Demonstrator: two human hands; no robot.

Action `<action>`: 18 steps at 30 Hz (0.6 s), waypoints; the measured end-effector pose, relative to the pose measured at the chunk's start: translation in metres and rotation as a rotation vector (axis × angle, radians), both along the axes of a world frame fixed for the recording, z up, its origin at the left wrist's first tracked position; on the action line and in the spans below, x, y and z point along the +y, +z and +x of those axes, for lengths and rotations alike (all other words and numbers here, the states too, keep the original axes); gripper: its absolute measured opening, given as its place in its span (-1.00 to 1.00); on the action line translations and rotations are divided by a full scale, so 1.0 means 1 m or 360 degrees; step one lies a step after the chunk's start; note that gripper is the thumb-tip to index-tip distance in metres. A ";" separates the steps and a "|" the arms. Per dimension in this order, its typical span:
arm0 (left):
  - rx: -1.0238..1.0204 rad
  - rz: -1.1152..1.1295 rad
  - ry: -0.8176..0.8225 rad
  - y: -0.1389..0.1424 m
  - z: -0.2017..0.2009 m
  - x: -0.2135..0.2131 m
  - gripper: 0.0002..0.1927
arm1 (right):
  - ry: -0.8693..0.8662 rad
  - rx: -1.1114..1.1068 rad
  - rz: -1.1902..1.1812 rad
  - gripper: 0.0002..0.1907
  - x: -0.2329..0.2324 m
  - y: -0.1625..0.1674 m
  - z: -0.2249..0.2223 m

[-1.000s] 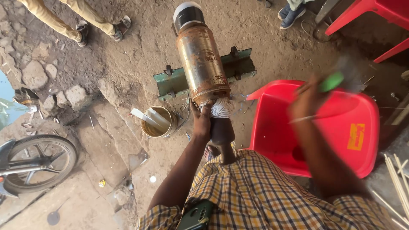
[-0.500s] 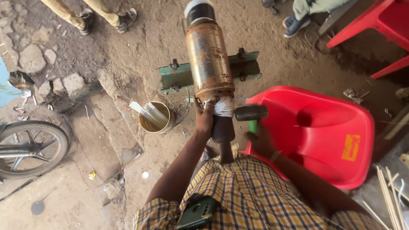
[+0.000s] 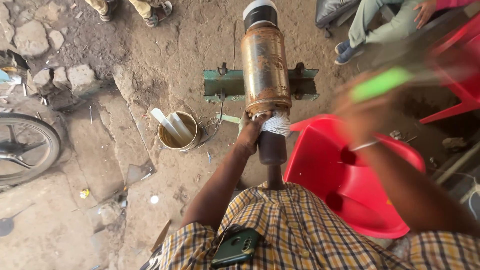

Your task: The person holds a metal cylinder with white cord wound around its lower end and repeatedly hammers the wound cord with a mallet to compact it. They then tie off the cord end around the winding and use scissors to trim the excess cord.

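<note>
One small tin can [image 3: 179,131], brass-coloured and round, stands on the ground left of centre with pale flat strips [image 3: 171,125] leaning in it. No label shows on it. A bright red plastic chair [image 3: 350,175] fills the lower right of the frame, and part of another red chair [image 3: 462,65] shows at the right edge. A dark green phone [image 3: 236,247] sits in the checked shirt's pocket at the bottom.

The ground is bare packed earth and broken slabs, dusty, with grey stones [image 3: 65,80] at the upper left and a wheel [image 3: 25,147] at the left edge. Other people's feet and legs show along the top edge.

The rusty cylinder [image 3: 265,67] — a long metal body with a black-and-white cap at its far end — lies in the upper centre, clamped across a green metal bracket [image 3: 227,85]. White windings [image 3: 276,122] bulge from its near end above a dark shaft [image 3: 271,147].

The left hand [image 3: 251,132] presses against the windings, fingers curled onto them. The right hand [image 3: 362,102] is raised at the upper right, blurred, closed round a green-handled tool [image 3: 382,84] — its head cannot be made out.
</note>
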State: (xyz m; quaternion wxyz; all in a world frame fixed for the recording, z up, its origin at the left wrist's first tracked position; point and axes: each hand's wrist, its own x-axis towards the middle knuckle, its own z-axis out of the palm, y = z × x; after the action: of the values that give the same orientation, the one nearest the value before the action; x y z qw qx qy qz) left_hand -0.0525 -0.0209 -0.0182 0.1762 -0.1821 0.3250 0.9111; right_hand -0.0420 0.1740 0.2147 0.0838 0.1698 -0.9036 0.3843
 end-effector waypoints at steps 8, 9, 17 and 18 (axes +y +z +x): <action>0.0049 0.0005 0.0027 0.004 0.004 -0.001 -0.11 | 0.0624 0.0575 0.0550 -0.88 0.033 0.008 -0.033; 0.0050 0.0000 0.0022 0.005 0.004 -0.002 -0.09 | 0.0637 0.0495 0.0596 -0.88 0.037 0.006 -0.035; 0.0121 0.0069 0.0061 0.011 0.005 -0.002 -0.12 | 0.0331 -0.0361 0.0624 -0.63 0.031 -0.049 -0.010; 0.0096 0.0115 0.0057 0.010 0.008 -0.003 -0.13 | 0.0280 -0.0277 0.0405 -0.79 0.046 -0.036 -0.011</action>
State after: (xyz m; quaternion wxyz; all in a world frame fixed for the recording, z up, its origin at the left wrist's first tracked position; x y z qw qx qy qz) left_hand -0.0448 -0.0236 -0.0077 0.1565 -0.1540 0.2938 0.9303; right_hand -0.0527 0.2197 0.1788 -0.0509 0.2236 -0.9304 0.2859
